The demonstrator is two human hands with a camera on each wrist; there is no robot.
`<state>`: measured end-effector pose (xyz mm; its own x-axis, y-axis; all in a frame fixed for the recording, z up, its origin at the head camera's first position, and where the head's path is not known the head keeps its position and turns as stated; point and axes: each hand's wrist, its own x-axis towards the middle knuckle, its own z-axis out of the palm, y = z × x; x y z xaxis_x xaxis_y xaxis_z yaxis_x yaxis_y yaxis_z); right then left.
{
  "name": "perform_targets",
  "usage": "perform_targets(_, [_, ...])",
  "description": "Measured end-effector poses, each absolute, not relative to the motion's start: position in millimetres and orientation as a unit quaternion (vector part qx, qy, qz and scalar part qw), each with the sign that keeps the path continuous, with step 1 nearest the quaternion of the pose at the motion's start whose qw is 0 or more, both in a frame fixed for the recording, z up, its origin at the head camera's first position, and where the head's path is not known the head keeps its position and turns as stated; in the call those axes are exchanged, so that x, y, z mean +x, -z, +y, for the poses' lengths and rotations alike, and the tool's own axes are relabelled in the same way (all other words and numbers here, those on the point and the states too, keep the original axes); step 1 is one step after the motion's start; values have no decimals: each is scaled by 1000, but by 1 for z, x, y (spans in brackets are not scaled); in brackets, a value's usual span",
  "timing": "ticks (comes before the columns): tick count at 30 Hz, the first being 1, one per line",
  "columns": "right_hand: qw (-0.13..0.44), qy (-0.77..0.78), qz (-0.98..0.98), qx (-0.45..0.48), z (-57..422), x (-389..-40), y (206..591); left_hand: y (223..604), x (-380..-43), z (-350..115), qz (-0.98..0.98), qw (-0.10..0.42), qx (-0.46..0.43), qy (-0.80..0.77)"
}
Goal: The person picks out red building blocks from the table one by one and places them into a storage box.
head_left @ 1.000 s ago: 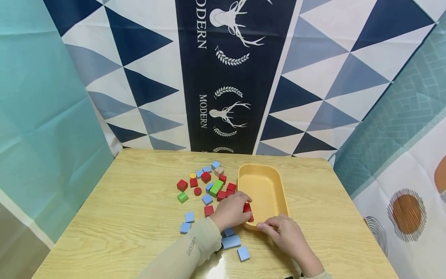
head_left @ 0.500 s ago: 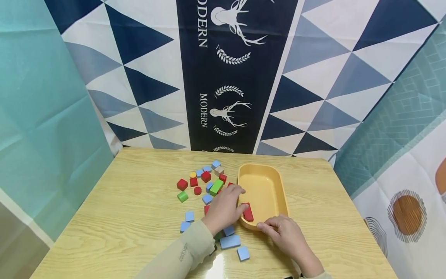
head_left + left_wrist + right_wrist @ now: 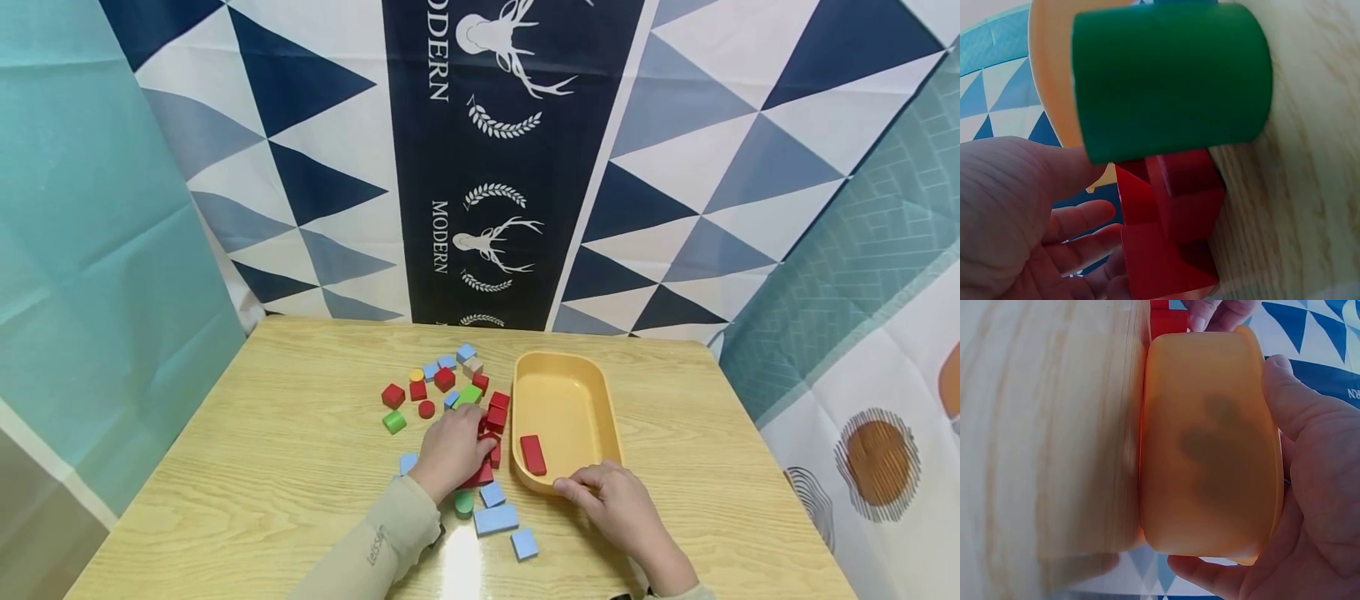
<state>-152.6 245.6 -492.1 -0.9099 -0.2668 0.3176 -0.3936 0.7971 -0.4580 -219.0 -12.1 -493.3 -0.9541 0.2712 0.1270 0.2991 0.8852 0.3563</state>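
Observation:
My left hand [image 3: 453, 450] reaches over a group of red blocks [image 3: 497, 418] left of the yellow tray [image 3: 572, 400]. In the left wrist view, its thumb and fingers are spread loosely beside red blocks [image 3: 1169, 262]. A dark green cylinder [image 3: 1172, 81] fills the foreground there, close to the thumb. The right hand [image 3: 622, 508] holds the tray's near rim, thumb on top. From the right wrist, the tray wall [image 3: 1210, 444] shows between thumb and fingers, partly hiding them. One red rectangular block [image 3: 533, 455] lies inside the tray at its near left.
Blue blocks, among them a long one [image 3: 496, 520] and a square one [image 3: 524, 544], lie near the table's front. Farther back are a light green block [image 3: 468, 395], a light green cylinder [image 3: 393, 422], a yellow piece [image 3: 417, 375] and a plain wooden block [image 3: 472, 367].
My left hand has let go of the red block inside the tray and moved left, out over the red blocks on the table. The right hand stays on the tray rim.

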Motion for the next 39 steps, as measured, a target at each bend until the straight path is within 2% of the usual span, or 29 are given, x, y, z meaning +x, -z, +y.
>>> perform_targets(12, [109,-266,-943,168,245,-152,492,492,-219,-13,-967,39,-162,194])
perform_targets(16, [108,-265,-944,167,245,-152,492,491,-214,-8,-953,52,-220,200])
perform_targets(22, [111,-263,-944,166,246,-153,493,497,-205,2,-940,39,-304,150])
perform_targets(27, [108,-263,-945,164,245,-154,493,498,-203,3,-950,43,-286,116])
perform_targets(33, [99,-261,-947,159,246,-154,493,497,-202,-3,-961,17,-242,131])
perform_targets(39, [104,-259,-946,163,246,-153,493,499,-201,-5,-960,12,-240,145])
